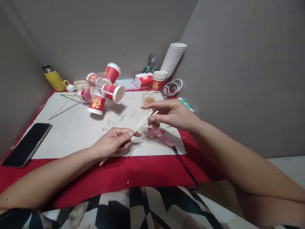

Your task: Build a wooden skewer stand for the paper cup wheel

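Note:
My left hand (118, 140) is closed around a pair of pale wooden chopsticks (142, 122), which slant up to the right over the table. At their upper end is my right hand (175, 114), with its thumb by the tips and its fingers reaching above them. A thin yellow rubber band (148, 111) stretches between those fingers and the chopstick ends. Beneath the right hand lies a pink glue gun (159, 135) with a black cord. Just behind the hand sits a small clear container (148, 96) with rubber bands in it.
Red paper cups (97, 104) joined around clear discs, with sticks, form a wheel at the back left. A phone (28, 144) lies at left. Behind stand a yellow bottle (55, 79), stacked cups (173, 58), a red-and-white box (144, 80) and a coiled cable (172, 87). White paper (71, 140) covers the red tabletop.

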`<control>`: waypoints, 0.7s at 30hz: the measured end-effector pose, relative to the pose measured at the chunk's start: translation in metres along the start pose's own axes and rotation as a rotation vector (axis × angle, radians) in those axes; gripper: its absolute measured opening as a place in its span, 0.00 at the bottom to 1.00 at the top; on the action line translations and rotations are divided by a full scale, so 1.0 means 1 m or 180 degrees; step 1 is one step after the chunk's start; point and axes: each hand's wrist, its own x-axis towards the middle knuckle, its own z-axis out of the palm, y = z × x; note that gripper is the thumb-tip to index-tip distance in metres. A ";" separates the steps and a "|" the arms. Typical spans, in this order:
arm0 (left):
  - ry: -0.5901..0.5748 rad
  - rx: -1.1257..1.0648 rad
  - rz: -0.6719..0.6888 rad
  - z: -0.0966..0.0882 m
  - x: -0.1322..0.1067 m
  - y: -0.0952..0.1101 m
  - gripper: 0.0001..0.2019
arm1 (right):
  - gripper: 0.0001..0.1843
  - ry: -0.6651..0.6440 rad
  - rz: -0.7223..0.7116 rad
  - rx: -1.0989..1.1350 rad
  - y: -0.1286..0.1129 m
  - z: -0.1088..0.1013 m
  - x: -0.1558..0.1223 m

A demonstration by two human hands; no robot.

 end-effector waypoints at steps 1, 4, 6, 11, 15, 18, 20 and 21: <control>0.0052 0.0171 0.0074 0.000 0.000 0.001 0.20 | 0.23 -0.0028 0.0029 0.0009 0.000 0.002 -0.001; 0.0287 0.0702 0.0427 0.000 -0.001 0.003 0.17 | 0.19 -0.0092 0.0019 -0.0002 0.001 0.011 -0.003; 0.0412 0.1007 0.0671 0.001 -0.001 0.003 0.16 | 0.16 -0.0091 -0.0046 -0.0073 0.002 0.016 -0.004; 0.0531 0.1356 0.0969 0.000 -0.001 -0.001 0.14 | 0.18 -0.0008 -0.0296 -0.0682 0.004 0.024 -0.010; 0.0631 0.1567 0.1106 -0.001 0.000 -0.001 0.14 | 0.18 0.0109 -0.0640 -0.0981 0.004 0.029 -0.014; 0.0694 0.1666 0.1142 -0.001 0.000 0.000 0.15 | 0.18 0.0231 -0.0494 -0.0672 0.008 0.035 -0.018; 0.0630 0.1652 0.1154 -0.001 0.001 0.000 0.15 | 0.18 0.0059 -0.0327 -0.0333 0.014 0.040 -0.019; 0.0572 0.1624 0.1159 -0.002 0.001 -0.001 0.15 | 0.18 -0.0074 -0.0283 -0.0184 0.018 0.043 -0.019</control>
